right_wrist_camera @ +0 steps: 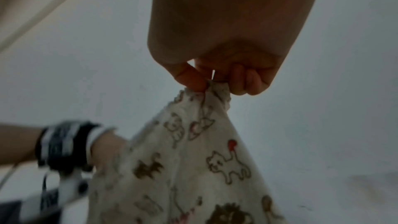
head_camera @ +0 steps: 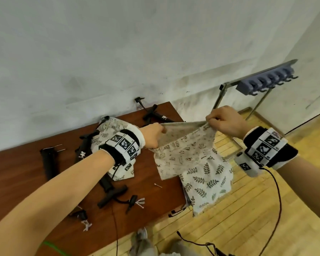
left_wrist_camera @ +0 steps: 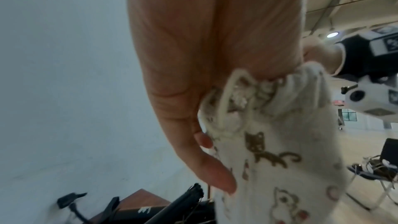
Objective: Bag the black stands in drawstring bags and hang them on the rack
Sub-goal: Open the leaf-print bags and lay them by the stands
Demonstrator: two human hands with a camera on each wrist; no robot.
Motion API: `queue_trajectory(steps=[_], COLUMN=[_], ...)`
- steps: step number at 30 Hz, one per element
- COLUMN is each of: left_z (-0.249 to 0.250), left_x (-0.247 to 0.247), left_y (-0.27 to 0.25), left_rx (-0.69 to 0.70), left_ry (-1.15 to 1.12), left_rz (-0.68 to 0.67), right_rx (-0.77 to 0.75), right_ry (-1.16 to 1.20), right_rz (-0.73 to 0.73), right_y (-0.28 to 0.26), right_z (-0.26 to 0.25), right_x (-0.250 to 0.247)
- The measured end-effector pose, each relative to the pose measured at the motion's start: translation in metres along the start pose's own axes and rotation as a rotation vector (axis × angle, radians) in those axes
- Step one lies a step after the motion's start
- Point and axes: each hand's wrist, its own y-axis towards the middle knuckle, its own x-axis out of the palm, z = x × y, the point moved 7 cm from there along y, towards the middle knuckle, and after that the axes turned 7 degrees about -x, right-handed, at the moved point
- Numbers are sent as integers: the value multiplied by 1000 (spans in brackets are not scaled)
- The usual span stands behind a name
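Note:
A cream drawstring bag with a cat print (head_camera: 181,150) hangs in the air over the table's right end, its mouth stretched wide between both hands. My left hand (head_camera: 153,134) pinches the left side of the rim, where the cat-print bag (left_wrist_camera: 269,151) bunches under my left hand (left_wrist_camera: 206,91). My right hand (head_camera: 224,121) pinches the right side; thumb and fingers of that right hand (right_wrist_camera: 215,77) nip the cloth of the bag (right_wrist_camera: 193,159). Several black stands lie on the brown table (head_camera: 35,200): one stand (head_camera: 49,161) at left, another stand (head_camera: 155,113) at the back.
A leaf-print bag (head_camera: 207,183) droops over the table's right edge; another printed bag (head_camera: 111,128) lies under my left wrist. A grey rack (head_camera: 266,80) with hooks stands on metal legs at the far right over wooden floor. Cables trail below.

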Motion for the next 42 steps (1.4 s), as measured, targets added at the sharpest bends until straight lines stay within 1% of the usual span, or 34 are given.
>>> queue_trajectory(steps=[2,4,6,7,9,10,11,13,14,16,18,19,20,21,22,24,25,27,28,33,36,38,40,42], left_z=[17,32,46,55,71,74,78,76,71,67,64,63,59,52,43,22,13,-1,-6,-23,-27,-29,-30,-30], left_x=[-1,5,8,7,4,5,4,10,18,35,46,49,55,64,76,102,109,121,126,150,154,153,152,148], left_y=[1,2,1,0,-6,-5,-6,-2,1,2,3,1,1,4,8,13,14,13,12,20,26,28,29,26], left_rx=[41,88,98,123,175,180,192,151,112,81,68,83,87,83,51,-13,-53,-136,-154,-186,-171,-169,-175,-186], left_ry=[-18,8,49,50,36,43,36,52,86,86,112,144,161,158,103,-9,-50,-93,-95,-38,-68,-75,-83,-130], left_rz=[6,-36,-21,7,80,109,124,102,69,-10,-19,9,22,6,-51,-155,-185,-220,-230,-276,-257,-253,-254,-247], right_rx=[22,75,75,65,46,55,92,215,296,499,731,839,920,983,1032,1113,1137,1169,1182,1270,1227,1182,1185,1157], right_ry=[-203,-338,-376,-332,-132,-15,87,294,436,754,1098,1262,1395,1493,1556,1578,1564,1533,1547,1588,1607,1638,1645,1594], right_rz=[-88,-185,-239,-252,-255,-266,-305,-376,-364,-232,-74,-5,52,91,114,136,138,93,72,91,5,-14,-28,-77], right_y=[-7,-14,-17,-18,-19,-18,-16,-13,-11,-11,-16,-21,-25,-29,-32,-36,-37,-38,-38,-40,-36,-33,-36,-38], right_z=[10,16,9,0,-18,-22,-23,-16,-9,7,24,30,36,40,43,46,45,42,38,34,22,16,15,17], right_x=[6,13,21,25,42,55,70,105,122,146,171,185,199,213,228,252,261,277,284,299,288,275,266,264])
